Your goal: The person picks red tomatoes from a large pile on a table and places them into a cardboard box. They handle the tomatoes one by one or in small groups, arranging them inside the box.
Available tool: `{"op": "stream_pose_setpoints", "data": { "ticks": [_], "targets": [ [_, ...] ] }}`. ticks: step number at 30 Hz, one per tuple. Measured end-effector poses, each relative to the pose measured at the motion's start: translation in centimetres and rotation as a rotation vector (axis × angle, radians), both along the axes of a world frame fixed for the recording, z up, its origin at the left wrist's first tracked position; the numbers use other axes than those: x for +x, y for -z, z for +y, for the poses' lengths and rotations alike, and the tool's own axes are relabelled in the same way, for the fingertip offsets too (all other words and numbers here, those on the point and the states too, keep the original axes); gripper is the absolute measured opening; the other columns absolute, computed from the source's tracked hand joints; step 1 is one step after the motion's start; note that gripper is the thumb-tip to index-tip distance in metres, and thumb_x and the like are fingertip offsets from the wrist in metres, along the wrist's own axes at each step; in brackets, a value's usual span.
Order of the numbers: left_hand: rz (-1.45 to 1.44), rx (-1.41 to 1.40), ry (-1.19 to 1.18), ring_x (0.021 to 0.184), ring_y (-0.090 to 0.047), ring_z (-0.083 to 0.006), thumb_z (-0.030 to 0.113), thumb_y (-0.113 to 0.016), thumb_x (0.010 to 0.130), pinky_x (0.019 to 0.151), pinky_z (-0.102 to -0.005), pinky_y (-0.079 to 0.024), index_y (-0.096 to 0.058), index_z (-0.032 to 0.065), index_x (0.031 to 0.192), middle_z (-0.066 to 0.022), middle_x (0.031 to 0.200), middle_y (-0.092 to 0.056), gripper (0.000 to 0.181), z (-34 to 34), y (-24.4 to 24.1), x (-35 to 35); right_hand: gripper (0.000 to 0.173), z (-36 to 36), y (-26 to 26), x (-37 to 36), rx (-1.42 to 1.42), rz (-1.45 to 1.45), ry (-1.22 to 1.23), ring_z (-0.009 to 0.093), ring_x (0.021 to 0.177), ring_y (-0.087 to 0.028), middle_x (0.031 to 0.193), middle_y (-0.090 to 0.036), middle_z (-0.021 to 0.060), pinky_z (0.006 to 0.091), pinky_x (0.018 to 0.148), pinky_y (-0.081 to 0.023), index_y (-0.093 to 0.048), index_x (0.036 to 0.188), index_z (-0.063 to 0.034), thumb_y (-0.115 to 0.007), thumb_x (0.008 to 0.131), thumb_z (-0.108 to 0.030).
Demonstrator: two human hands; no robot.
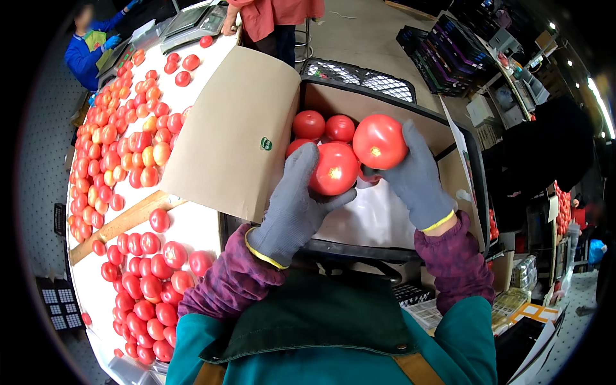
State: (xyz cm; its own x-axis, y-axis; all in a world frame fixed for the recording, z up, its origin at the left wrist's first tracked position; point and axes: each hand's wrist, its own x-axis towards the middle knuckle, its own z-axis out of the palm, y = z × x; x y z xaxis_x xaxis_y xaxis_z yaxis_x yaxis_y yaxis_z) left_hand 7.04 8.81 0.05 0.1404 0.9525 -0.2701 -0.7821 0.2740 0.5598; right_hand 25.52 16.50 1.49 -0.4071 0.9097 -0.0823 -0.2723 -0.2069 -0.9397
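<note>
Grey gloves with yellow cuffs cover both my hands. A large red tomato [334,169] rests in the grip of my left hand [298,207]. My right hand [416,180] grasps another tomato [380,141], stem scar turned up, just to the right of the first. Both are held over a black plastic crate [356,248] lined with brown paper [236,130]; a wide flap of it folds out over the left rim. Inside the crate, several tomatoes [308,124] sit along the far left, partly hidden by my hands. White sheeting [370,216] shows on the crate's bottom.
At left, a white table [192,216] bears many loose tomatoes [144,288], split by a wooden strip [120,226]. A scale [192,29] stands at its far end. Two people [274,19] [91,48] are beyond. Stacked black crates [447,53] stand far right.
</note>
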Motion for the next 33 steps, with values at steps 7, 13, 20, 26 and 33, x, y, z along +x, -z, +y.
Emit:
{"op": "stream_pose_setpoints", "data": {
  "ticks": [7, 13, 20, 26, 33],
  "targets": [
    [-0.170, 0.114, 0.091, 0.113, -0.053, -0.0255, 0.046, -0.052, 0.094, 0.092, -0.0416, -0.050, -0.040, 0.0136, 0.134, -0.0081, 0.126, -0.049, 0.053, 0.1, 1.3, -0.5, 0.077, -1.9, -0.8, -1.9, 1.349, -0.712, 0.011, 0.036, 0.125, -0.045, 0.141, -0.039, 0.0197, 0.0416, 0.102, -0.041, -0.041, 0.137, -0.0051, -0.075, 0.074, -0.034],
    [0.301, 0.315, -0.189, 0.110, -0.056, -0.0309, 0.055, -0.052, 0.089, 0.086, -0.0427, -0.055, -0.033, 0.0101, 0.136, -0.0172, 0.126, -0.049, 0.068, -1.7, -1.8, -2.3, 0.069, -1.9, -1.1, -3.8, 0.946, -0.305, -0.155, 0.034, 0.128, -0.044, 0.141, -0.041, 0.0193, 0.0394, 0.103, -0.041, -0.040, 0.138, -0.0042, -0.073, 0.077, -0.013],
    [0.574, 0.463, -0.584, 0.133, -0.028, -0.0440, 0.034, -0.059, 0.091, 0.088, -0.0450, -0.051, -0.017, 0.0094, 0.141, -0.0340, 0.143, -0.021, 0.070, -4.1, -4.3, -6.3, 0.066, -2.6, 5.2, -8.2, 1.135, -0.921, -0.856, 0.037, 0.112, -0.052, 0.128, -0.048, 0.0170, 0.0428, 0.089, -0.047, -0.043, 0.129, -0.0092, -0.071, 0.069, -0.009],
    [0.650, 0.362, -0.644, 0.123, -0.040, -0.0540, 0.013, -0.059, 0.090, 0.081, -0.0440, -0.055, -0.022, 0.0168, 0.138, -0.0311, 0.140, -0.026, 0.061, -6.2, -1.3, -5.6, 0.056, -1.3, 7.9, -8.1, 0.579, -0.915, -0.644, 0.032, 0.108, -0.054, 0.124, -0.049, 0.0169, 0.0386, 0.084, -0.048, -0.044, 0.126, -0.0080, -0.067, 0.077, -0.021],
    [-0.281, 0.218, -0.177, 0.124, -0.045, -0.0448, 0.034, -0.045, 0.097, 0.087, -0.0480, -0.054, -0.022, 0.0068, 0.142, -0.0306, 0.133, -0.040, 0.057, -5.8, -2.6, -4.7, 0.060, 0.7, 2.1, -4.1, -0.459, 0.090, -0.226, 0.026, 0.084, -0.061, 0.107, -0.061, 0.0124, 0.0343, 0.066, -0.048, -0.051, 0.122, -0.0087, -0.047, 0.088, -0.058]
  ]
}}
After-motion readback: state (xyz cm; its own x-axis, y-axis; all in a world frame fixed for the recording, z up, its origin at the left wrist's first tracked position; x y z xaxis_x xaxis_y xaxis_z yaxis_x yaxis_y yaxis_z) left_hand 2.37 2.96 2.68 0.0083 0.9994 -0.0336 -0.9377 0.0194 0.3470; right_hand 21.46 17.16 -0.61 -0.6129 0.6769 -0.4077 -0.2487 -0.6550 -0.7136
